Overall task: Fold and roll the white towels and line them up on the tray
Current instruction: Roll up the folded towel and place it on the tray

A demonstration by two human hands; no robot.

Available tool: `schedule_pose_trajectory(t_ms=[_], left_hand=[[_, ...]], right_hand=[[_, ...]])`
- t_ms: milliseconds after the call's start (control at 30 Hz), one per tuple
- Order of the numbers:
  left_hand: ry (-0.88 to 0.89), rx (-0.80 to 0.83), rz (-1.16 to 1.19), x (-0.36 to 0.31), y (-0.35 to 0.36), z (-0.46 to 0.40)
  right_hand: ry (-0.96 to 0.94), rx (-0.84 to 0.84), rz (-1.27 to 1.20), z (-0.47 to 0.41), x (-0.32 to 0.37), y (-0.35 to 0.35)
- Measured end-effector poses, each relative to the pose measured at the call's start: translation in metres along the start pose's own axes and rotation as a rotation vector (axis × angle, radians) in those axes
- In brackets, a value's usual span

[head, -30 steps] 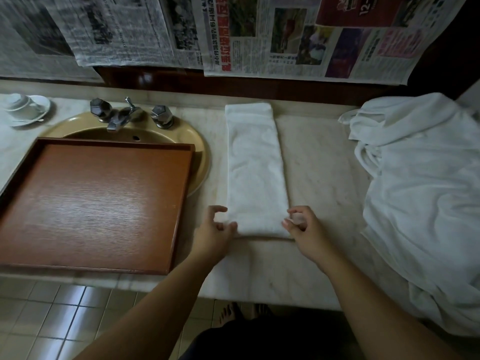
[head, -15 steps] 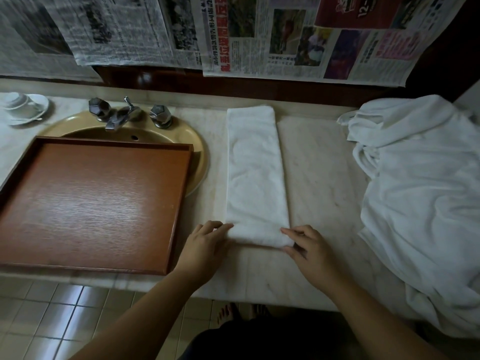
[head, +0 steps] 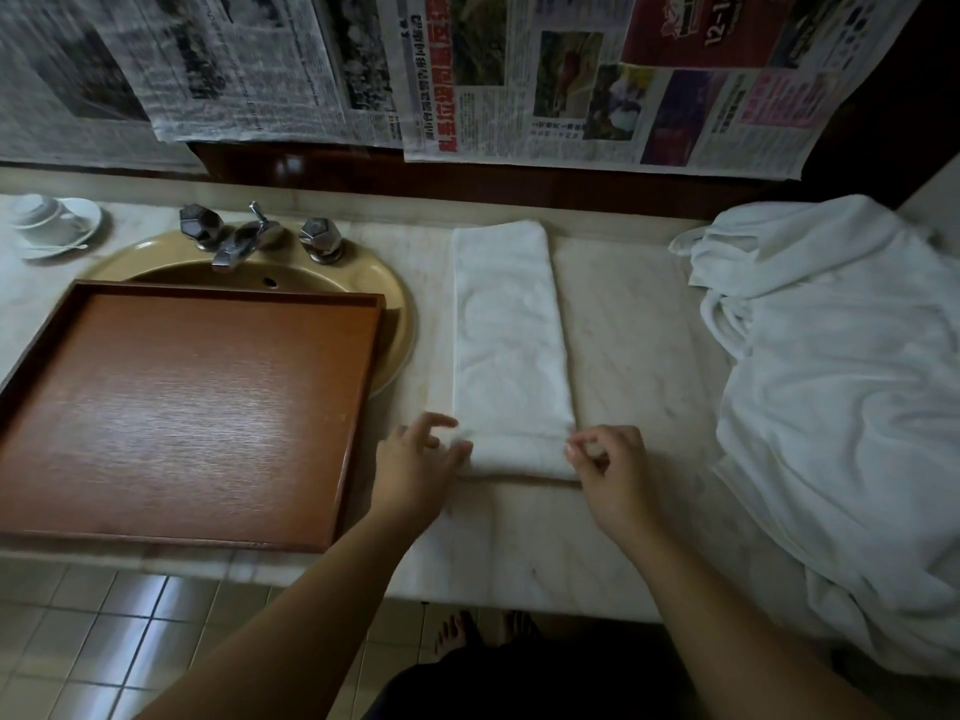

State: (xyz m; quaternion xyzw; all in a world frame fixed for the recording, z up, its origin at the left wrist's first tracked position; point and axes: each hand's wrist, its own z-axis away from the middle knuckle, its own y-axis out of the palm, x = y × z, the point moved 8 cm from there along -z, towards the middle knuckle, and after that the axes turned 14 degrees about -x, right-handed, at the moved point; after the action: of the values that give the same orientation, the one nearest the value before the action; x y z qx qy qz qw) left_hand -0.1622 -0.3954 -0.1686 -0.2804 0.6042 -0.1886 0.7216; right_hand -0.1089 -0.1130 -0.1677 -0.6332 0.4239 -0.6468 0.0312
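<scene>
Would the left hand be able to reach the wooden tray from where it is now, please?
Probably yes. The left hand is at the near left corner of the folded towel, and the wooden tray lies just to its left on the counter, with nothing between them. Its fingers would have to leave the towel first.

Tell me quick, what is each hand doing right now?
Left hand: fingers curled, pinching the near rolled end of the folded towel.
Right hand: fingers curled, pinching the same rolled end at its right corner.
</scene>
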Motion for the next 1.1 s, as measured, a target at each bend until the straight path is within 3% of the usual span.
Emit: schedule_pose_trajectory(t_ms=[133, 233, 333, 433, 567, 667, 733, 800, 900, 967, 1100], left_hand=[[0.609, -0.146, -0.3, -0.017, -0.001, 0.022], [0.775, -0.07, -0.378, -0.013, 0.004, 0.029], [0.66, 0.026, -0.337, -0.011, 0.006, 0.02], [0.388, 0.142, -0.215, -0.005, 0.011, 0.01], [-0.001, 0.171, 0.046, -0.001, 0.011, 0.002], [-0.222, 0.143, 0.175, -0.001, 0.015, -0.001], [-0.261, 0.105, 0.225, -0.008, 0.015, -0.002], [-0.004, 0.016, -0.037, -0.025, 0.009, -0.006], [0.565, -0.111, -0.422, -0.055, 0.016, 0.009], [0.669, -0.077, -0.422, -0.055, 0.022, 0.019], [0.768, -0.01, -0.374, -0.04, 0.019, 0.024]], right_hand=[[-0.38, 0.003, 0.015, 0.027, 0.014, -0.015], [-0.466, 0.05, 0.081, 0.035, 0.007, -0.021], [-0.403, 0.114, 0.069, 0.03, 0.006, -0.018], [-0.103, 0.229, -0.076, 0.018, -0.002, -0.006], [0.177, 0.306, -0.094, 0.003, -0.008, 0.009], [0.413, 0.26, -0.221, -0.007, -0.012, 0.018], [0.488, 0.205, -0.232, -0.013, -0.014, 0.022], [0.362, 0.113, -0.139, -0.019, -0.009, 0.015], [-0.203, -0.033, 0.119, -0.013, 0.015, -0.004], [-0.471, -0.015, 0.255, 0.006, 0.024, -0.008], [-0.516, 0.021, 0.396, 0.024, 0.013, -0.015]])
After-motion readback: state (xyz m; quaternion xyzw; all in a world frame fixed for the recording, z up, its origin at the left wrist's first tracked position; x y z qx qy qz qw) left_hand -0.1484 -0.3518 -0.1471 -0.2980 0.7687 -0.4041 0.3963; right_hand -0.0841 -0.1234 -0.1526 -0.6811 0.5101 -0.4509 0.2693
